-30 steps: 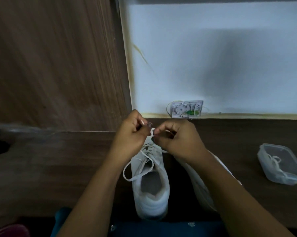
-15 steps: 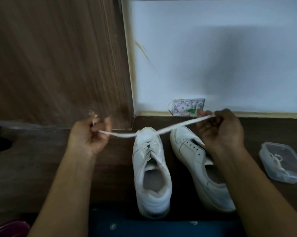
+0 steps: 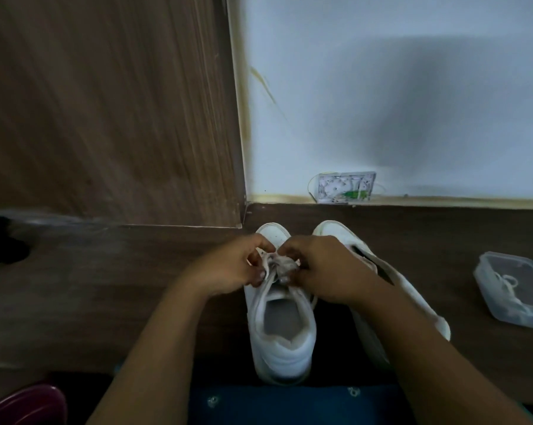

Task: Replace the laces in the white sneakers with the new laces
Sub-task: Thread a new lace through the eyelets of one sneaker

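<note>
White sneaker point(image 3: 282, 332), apparently mid-lacing.
Left hand point(image 3: 228, 265) and right hand point(image 3: 323, 268), fingers curled, pinch the lace point(image 3: 279, 265) between them; next, an end probably needs feeding through an eyelet.

Left of the middle sneaker point(image 3: 282, 348), open table point(image 3: 105, 302) stretched wide, with room to pass. Just beside it on the right lay the other sneaker point(image 3: 332, 230). Farther right sat a plastic box point(image 3: 513, 286). Behind it, the wall point(image 3: 381, 87) and a wood panel point(image 3: 105, 102) blocked the way.

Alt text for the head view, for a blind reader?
Left hand and right hand pinch a white lace at the eyelets of a white sneaker on a dark wooden surface. A second white sneaker lies alongside; a clear plastic tub holds another lace.
</note>
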### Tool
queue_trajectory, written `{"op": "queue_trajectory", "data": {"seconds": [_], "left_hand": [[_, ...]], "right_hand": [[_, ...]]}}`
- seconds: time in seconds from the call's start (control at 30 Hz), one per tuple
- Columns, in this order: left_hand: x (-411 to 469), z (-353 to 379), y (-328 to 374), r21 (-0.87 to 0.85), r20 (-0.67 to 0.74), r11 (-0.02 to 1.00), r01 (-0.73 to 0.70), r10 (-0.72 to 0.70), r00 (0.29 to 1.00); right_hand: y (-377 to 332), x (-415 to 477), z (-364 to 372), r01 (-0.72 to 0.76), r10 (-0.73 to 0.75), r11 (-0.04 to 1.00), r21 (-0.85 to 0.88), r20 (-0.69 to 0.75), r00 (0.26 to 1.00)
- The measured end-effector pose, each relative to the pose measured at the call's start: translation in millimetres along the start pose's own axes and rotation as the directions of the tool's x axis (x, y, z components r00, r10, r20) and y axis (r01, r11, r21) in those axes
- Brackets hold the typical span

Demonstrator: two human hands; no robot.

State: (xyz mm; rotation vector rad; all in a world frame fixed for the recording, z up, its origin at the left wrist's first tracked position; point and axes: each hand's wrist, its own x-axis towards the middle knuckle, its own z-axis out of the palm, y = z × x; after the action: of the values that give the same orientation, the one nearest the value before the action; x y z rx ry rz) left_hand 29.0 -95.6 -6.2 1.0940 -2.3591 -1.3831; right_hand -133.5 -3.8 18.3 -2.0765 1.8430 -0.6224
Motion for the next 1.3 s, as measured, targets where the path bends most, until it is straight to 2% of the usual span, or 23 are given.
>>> {"op": "queue_trajectory", "data": {"seconds": [0.17,0.23,0.33,0.4,0.43,0.47,0.57,0.63,0.77,0.9,0.97,1.0,1.03,1.07,1.1,1.13,1.17,1.2,1.23,1.3], "left_hand": [[5.1,1.4,-2.5,0.190,-0.006,0.982,0.004,-0.003,1.000],[2.6,-2.5,-0.2,0.217,0.006,0.976,0.012,-0.014,1.000],[-5.6,-22.0,-3.7,0.315,-0.070,0.940,0.127,-0.111,0.991],[-10.8,-27.9,-4.1,0.327,-0.093,0.930,0.168,-0.146,0.985],[-11.0,-25.8,-2.6,0.309,-0.059,0.940,0.144,-0.133,0.989],[-10.3,-21.8,0.8,0.274,-0.017,0.956,0.103,-0.103,0.995],[-4.0,-6.3,4.4,0.052,0.042,0.999,0.004,-0.006,0.999],[-0.6,-1.2,4.2,0.000,0.026,1.000,-0.023,0.023,0.999],[0.2,-2.2,0.7,0.084,0.001,0.996,0.002,-0.002,1.000],[-1.9,-8.2,6.9,0.265,0.029,0.963,0.044,-0.053,0.998],[-2.1,-5.4,8.4,0.302,0.026,0.951,0.062,-0.074,0.997],[-2.5,-3.8,8.8,0.229,0.023,0.971,0.068,-0.075,0.997],[-2.8,-1.9,9.5,0.088,0.011,0.993,0.075,-0.076,0.997],[-3.7,0.6,11.4,-0.075,-0.019,0.995,0.073,-0.075,0.997],[-3.3,3.5,13.7,-0.228,-0.071,0.972,0.063,-0.081,0.994],[-2.6,7.2,17.8,-0.365,-0.130,0.930,0.045,-0.099,0.987],[-2.0,11.5,23.3,-0.491,-0.173,0.871,0.021,-0.121,0.978],[-1.5,15.9,29.2,-0.600,-0.197,0.800,0.000,-0.148,0.969],[-1.2,19.2,34.5,-0.686,-0.209,0.728,-0.013,-0.179,0.961],[-1.3,21.3,40.9,-0.805,-0.200,0.594,-0.007,-0.260,0.945]], "right_hand": [[1.6,0.9,-3.3,-0.091,0.091,0.996,-0.011,-0.007,0.996],[5.5,-0.4,-9.0,-0.125,0.125,0.992,-0.023,0.004,0.992],[19.9,-4.4,-20.6,-0.278,0.265,0.939,-0.201,-0.091,0.960],[23.6,-6.3,-24.5,-0.319,0.314,0.904,-0.286,-0.064,0.947],[22.1,-5.7,-23.6,-0.289,0.296,0.913,-0.288,-0.021,0.955],[18.2,-4.5,-21.3,-0.239,0.254,0.937,-0.254,0.028,0.967],[0.7,-2.6,-12.5,-0.160,0.159,0.987,-0.004,0.145,0.977],[-3.1,-3.2,-8.6,-0.143,0.137,0.989,0.029,0.156,0.978],[2.8,-3.4,-12.6,-0.174,0.174,0.985,-0.002,0.053,0.983],[8.2,-2.7,-12.5,-0.320,0.320,0.947,-0.010,0.038,0.947],[6.0,-1.2,-8.6,-0.373,0.371,0.924,0.082,0.033,0.928],[3.9,0.2,-6.3,-0.395,0.399,0.896,0.202,0.024,0.917],[1.5,1.7,-3.7,-0.406,0.430,0.838,0.366,0.017,0.903],[-1.0,3.3,-0.5,-0.400,0.469,0.727,0.558,0.023,0.883],[-3.5,4.8,3.5,-0.370,0.505,0.543,0.754,0.059,0.861],[-5.6,6.8,8.0,-0.321,0.519,0.306,0.896,0.126,0.845],[-8.6,9.2,11.5,-0.281,0.517,0.079,0.956,0.202,0.832],[-10.9,10.8,14.1,-0.266,0.513,-0.072,0.961,0.264,0.817],[-12.4,12.1,15.3,-0.265,0.511,-0.136,0.954,0.297,0.807],[-11.7,13.8,17.2,-0.257,0.508,-0.108,0.960,0.275,0.816]]}}
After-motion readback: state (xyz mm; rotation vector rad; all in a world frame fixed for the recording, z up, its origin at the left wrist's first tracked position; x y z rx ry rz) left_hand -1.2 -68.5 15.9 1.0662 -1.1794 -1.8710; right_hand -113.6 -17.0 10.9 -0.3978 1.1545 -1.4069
